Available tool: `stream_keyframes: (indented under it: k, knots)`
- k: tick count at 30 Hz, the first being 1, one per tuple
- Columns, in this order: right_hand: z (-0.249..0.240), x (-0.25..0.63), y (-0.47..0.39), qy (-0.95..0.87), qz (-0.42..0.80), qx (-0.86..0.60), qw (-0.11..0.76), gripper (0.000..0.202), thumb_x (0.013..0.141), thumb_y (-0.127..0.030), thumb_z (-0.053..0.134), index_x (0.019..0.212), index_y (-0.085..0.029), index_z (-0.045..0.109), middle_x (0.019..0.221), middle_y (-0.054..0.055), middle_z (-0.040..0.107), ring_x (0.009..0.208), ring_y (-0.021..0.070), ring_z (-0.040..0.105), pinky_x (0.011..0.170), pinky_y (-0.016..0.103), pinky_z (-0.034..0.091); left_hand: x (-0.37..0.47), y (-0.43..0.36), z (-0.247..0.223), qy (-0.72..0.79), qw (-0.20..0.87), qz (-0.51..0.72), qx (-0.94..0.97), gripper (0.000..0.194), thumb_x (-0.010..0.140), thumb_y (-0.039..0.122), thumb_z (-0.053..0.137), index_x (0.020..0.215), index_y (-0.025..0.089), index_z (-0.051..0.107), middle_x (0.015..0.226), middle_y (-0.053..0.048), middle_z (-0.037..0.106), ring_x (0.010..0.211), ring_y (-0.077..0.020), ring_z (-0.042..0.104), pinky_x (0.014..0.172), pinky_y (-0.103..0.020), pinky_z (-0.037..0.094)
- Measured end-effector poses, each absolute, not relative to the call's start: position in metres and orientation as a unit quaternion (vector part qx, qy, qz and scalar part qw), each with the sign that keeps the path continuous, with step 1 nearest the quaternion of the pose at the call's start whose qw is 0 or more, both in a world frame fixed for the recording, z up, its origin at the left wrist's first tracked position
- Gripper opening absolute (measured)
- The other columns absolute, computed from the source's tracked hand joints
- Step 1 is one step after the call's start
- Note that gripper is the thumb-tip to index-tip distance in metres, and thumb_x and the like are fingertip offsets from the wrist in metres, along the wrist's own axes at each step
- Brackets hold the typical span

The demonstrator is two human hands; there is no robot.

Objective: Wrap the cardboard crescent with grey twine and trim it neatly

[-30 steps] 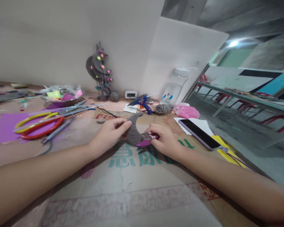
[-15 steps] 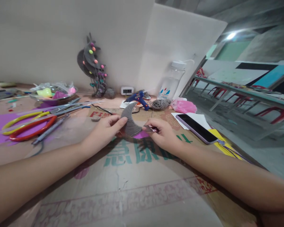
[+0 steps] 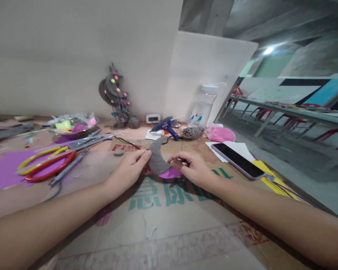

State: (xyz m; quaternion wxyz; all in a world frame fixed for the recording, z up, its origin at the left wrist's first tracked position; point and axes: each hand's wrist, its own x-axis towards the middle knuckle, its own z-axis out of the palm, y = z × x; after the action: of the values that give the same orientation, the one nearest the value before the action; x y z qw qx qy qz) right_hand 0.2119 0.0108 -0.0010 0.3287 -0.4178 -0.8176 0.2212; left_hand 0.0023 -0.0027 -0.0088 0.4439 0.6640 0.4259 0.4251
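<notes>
A crescent moon shape [image 3: 157, 156] wound with grey yarn is held above the cardboard, its lower right part showing bare purple. My left hand [image 3: 136, 165] pinches its left edge between thumb and fingers. At the crescent's lower right end, my right hand [image 3: 194, 167] is closed with fingertips together on a small grey bit that looks like yarn. The hand partly hides that end. Behind the crescent lie a blue glue gun [image 3: 167, 128] and a loose coil of grey yarn [image 3: 192, 132].
Scissors [image 3: 49, 161] with red and yellow handles and a bowl [image 3: 70, 134] sit left. A decorated crescent ornament [image 3: 115, 93] leans on the wall beside a small clock [image 3: 153, 118]. Rightward are a water bottle [image 3: 202, 108], a pink bag [image 3: 220, 134] and a phone [image 3: 238, 160].
The view has tilted upward, so everything sits lower in the picture. More of the crescent's purple part shows between my hands. Both hands keep their grip.
</notes>
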Motion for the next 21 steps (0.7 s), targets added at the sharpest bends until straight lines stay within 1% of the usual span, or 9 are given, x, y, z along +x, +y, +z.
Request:
stream_keyframes:
  k: [2,4,6,8,9,11,13,17,21]
  knots:
    - [-0.0025,0.2117,0.0117,-0.835,0.201,-0.403,0.317,0.015,0.074,-0.011,0.053,0.079,-0.016,0.066,0.074,0.002,0.064,0.067,0.0123,0.056,0.061,0.021,0.039,0.0029,-0.0025,-0.0081,0.427,0.433,0.43,0.667,0.035,0.088,0.044,0.042,0.073,0.017,0.057,0.063,0.001,0.057,0.061,-0.0144,0.053,0.057,-0.024,0.04]
    - [-0.0035,0.2119,0.012,-0.852,0.184,-0.382,0.306,0.016,0.072,-0.008,0.052,0.075,-0.015,0.066,0.069,0.001,0.062,0.064,0.0116,0.054,0.06,0.021,0.038,0.004,-0.0024,-0.0083,0.426,0.445,0.435,0.656,0.037,0.087,0.047,0.043,0.071,0.016,0.056,0.062,0.001,0.055,0.059,-0.0136,0.051,0.054,-0.023,0.04]
    - [-0.0045,0.2124,0.012,-0.858,0.173,-0.378,0.301,0.017,0.071,-0.006,0.051,0.073,-0.015,0.065,0.066,0.001,0.061,0.063,0.0115,0.053,0.059,0.021,0.037,0.0052,-0.0022,-0.0091,0.424,0.465,0.44,0.641,0.037,0.087,0.048,0.042,0.074,0.016,0.056,0.064,0.001,0.057,0.06,-0.0137,0.052,0.056,-0.023,0.041]
    - [-0.0053,0.2132,0.0119,-0.854,0.169,-0.387,0.304,0.018,0.071,-0.006,0.05,0.073,-0.016,0.065,0.066,0.001,0.06,0.062,0.0117,0.053,0.058,0.021,0.036,0.0062,-0.0017,-0.0094,0.431,0.484,0.438,0.623,0.042,0.087,0.051,0.038,0.071,0.016,0.055,0.061,0.0,0.057,0.058,-0.0146,0.053,0.055,-0.025,0.042]
    - [-0.0055,0.2135,0.0118,-0.85,0.169,-0.392,0.307,0.018,0.07,-0.005,0.05,0.073,-0.016,0.065,0.066,0.0,0.061,0.062,0.0117,0.053,0.058,0.021,0.036,0.0066,-0.0014,-0.009,0.432,0.484,0.434,0.625,0.041,0.086,0.052,0.04,0.07,0.016,0.054,0.061,0.0,0.057,0.058,-0.0144,0.053,0.056,-0.024,0.042]
    - [-0.0051,0.2138,0.0112,-0.844,0.171,-0.402,0.311,0.019,0.07,-0.005,0.049,0.073,-0.016,0.064,0.066,0.0,0.061,0.062,0.0118,0.052,0.057,0.021,0.036,0.0071,-0.0013,-0.0073,0.428,0.463,0.415,0.656,0.035,0.083,0.048,0.049,0.069,0.016,0.055,0.06,0.002,0.054,0.058,-0.013,0.051,0.055,-0.023,0.04]
    - [-0.0034,0.2135,0.0102,-0.842,0.172,-0.406,0.311,0.019,0.071,-0.005,0.049,0.073,-0.017,0.064,0.066,0.0,0.061,0.062,0.0119,0.052,0.058,0.021,0.036,0.0074,-0.002,-0.0047,0.423,0.442,0.399,0.683,0.03,0.082,0.043,0.053,0.069,0.016,0.055,0.059,0.003,0.053,0.057,-0.0117,0.048,0.055,-0.022,0.037]
    - [0.0012,0.2121,0.008,-0.847,0.175,-0.398,0.306,0.018,0.073,-0.007,0.048,0.072,-0.017,0.063,0.066,0.0,0.06,0.063,0.0123,0.053,0.058,0.021,0.036,0.0074,-0.0045,-0.0016,0.429,0.436,0.402,0.682,0.034,0.084,0.045,0.048,0.067,0.016,0.055,0.058,0.002,0.053,0.056,-0.0121,0.049,0.053,-0.022,0.036]
    - [0.0015,0.2121,0.0079,-0.854,0.162,-0.396,0.298,0.017,0.071,-0.007,0.048,0.068,-0.017,0.061,0.061,-0.001,0.056,0.059,0.0116,0.05,0.055,0.021,0.034,0.0069,-0.0042,-0.0038,0.437,0.446,0.424,0.656,0.039,0.085,0.049,0.045,0.07,0.016,0.057,0.06,0.001,0.057,0.059,-0.0142,0.052,0.055,-0.024,0.039]
